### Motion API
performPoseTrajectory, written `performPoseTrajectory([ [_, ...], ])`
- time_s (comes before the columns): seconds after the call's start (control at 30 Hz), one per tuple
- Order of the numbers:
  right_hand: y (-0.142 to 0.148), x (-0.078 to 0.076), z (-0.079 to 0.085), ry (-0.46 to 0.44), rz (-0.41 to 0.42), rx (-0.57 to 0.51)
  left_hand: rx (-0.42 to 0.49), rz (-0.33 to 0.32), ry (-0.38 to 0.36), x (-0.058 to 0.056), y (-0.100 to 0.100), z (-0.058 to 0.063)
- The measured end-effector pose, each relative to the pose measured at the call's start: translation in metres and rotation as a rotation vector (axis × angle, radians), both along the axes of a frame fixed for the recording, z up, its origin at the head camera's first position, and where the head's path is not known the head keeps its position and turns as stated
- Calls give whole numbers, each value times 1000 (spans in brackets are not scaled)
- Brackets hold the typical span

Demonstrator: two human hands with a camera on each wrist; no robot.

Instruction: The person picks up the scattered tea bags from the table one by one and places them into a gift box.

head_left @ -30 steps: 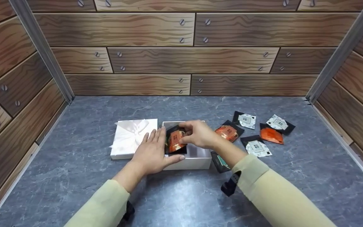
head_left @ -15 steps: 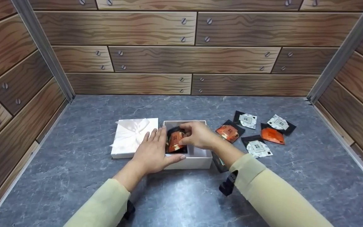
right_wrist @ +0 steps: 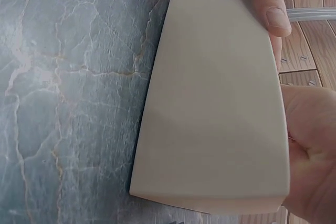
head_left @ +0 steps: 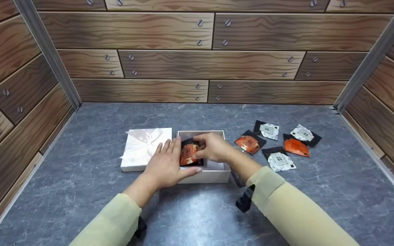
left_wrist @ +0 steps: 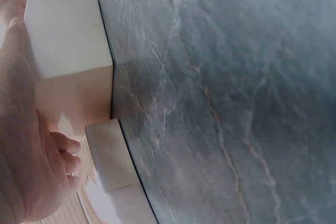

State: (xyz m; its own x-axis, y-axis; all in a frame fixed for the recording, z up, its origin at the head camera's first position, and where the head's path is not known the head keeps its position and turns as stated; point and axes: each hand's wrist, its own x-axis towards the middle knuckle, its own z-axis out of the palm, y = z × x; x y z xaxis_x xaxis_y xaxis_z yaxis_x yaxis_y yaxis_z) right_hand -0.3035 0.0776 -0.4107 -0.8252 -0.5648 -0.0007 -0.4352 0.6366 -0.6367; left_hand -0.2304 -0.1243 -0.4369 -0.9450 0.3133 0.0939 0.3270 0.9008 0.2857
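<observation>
An open white box [head_left: 207, 177] stands in the middle of the head view. An orange-and-black sachet [head_left: 187, 156] lies in its left part, on top of other dark packaging. My right hand [head_left: 215, 148] reaches into the box and pinches the sachet's right edge between thumb and fingers. Flat across the box's left edge rests my left hand [head_left: 164, 169], its fingers straight and its thumb along the front rim. Both wrist views show the box's plain outer wall [right_wrist: 210, 98]; from there the sachet is hidden.
Left of the box lies its white lid [head_left: 137, 153] with a ribbon bow. To the right are several loose sachets, among them an orange one [head_left: 250, 142] and a white-and-black one [head_left: 280, 160]. A dark sachet [head_left: 237, 177] is partly under my right forearm. Wood-patterned walls enclose the table.
My right hand has shifted slightly left, and the orange sachet has moved a little left with it inside the box. The forearm now covers more of the dark sachet. My left hand stays put.
</observation>
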Motion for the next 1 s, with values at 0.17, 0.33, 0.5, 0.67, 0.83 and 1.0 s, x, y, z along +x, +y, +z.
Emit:
performPoseTrajectory([
  [0.17,-2,1,0,48,5,74,-5,1,-4,0,0,0],
  [0.33,-2,3,4,74,-6,136,-6,7,-14,0,0,0],
  [0.5,0,4,8,78,-9,148,-13,14,-20,-1,1,0],
  [0.67,6,8,18,38,-15,104,-12,19,-25,-1,1,0],
  [0.83,21,13,34,36,-46,41,-12,27,-30,-2,1,0],
  [1.0,50,16,49,64,-78,-89,-15,32,-48,-2,1,1],
])
